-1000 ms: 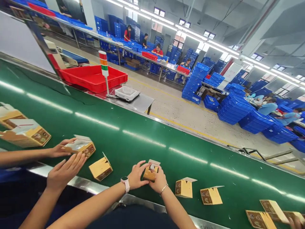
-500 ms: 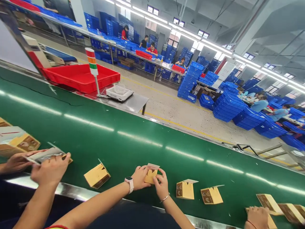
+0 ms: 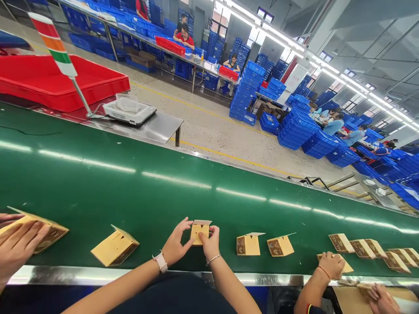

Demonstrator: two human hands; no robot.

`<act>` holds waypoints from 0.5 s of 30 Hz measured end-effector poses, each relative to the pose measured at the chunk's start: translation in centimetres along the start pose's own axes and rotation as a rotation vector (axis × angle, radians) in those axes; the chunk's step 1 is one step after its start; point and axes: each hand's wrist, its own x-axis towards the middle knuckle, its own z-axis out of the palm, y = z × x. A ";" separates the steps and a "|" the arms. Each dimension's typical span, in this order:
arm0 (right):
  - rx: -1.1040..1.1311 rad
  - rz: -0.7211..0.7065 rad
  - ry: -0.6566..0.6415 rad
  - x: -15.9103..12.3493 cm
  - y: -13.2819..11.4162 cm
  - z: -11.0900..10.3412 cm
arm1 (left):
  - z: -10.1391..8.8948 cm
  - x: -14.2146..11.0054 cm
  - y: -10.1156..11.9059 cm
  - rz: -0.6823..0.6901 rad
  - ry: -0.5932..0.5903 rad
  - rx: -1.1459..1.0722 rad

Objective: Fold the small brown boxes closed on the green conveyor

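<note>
My left hand (image 3: 175, 245) and my right hand (image 3: 209, 243) both grip a small tan carton (image 3: 198, 231) standing on the green conveyor belt (image 3: 131, 187) near its front edge. The carton's top flap stands open. My left wrist carries a white watch, my right wrist a thin bracelet. Two more small cartons (image 3: 248, 244) (image 3: 280, 246) with open flaps stand on the belt just right of my hands. A larger tan carton (image 3: 114, 248) lies on its side to the left.
Another person's hands (image 3: 18, 244) hold a carton (image 3: 49, 230) at far left. A co-worker's hand (image 3: 330, 264) rests on a carton at right, beside a row of flat cartons (image 3: 363, 248). Beyond the belt stand a scale (image 3: 129, 111), red tray (image 3: 55, 83), signal lamp (image 3: 54, 46) and blue crate stacks (image 3: 304, 131).
The camera view has tilted down and rightward. My hands stay on the small carton. The cartons on the belt have drifted left, and the person at left has shifted their carton leftward.
</note>
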 end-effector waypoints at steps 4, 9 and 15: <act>0.022 0.032 -0.052 0.5 -0.7 -0.6 | 1.7 2.1 1.2 -0.401 -0.090 -0.206; -0.037 0.054 -0.016 1.2 -1.5 -0.8 | 4.4 3.6 2.4 -0.681 -0.212 -0.504; -0.205 -0.073 0.043 -0.8 -0.6 -5.3 | 2.7 1.5 2.6 -0.551 -0.145 -0.314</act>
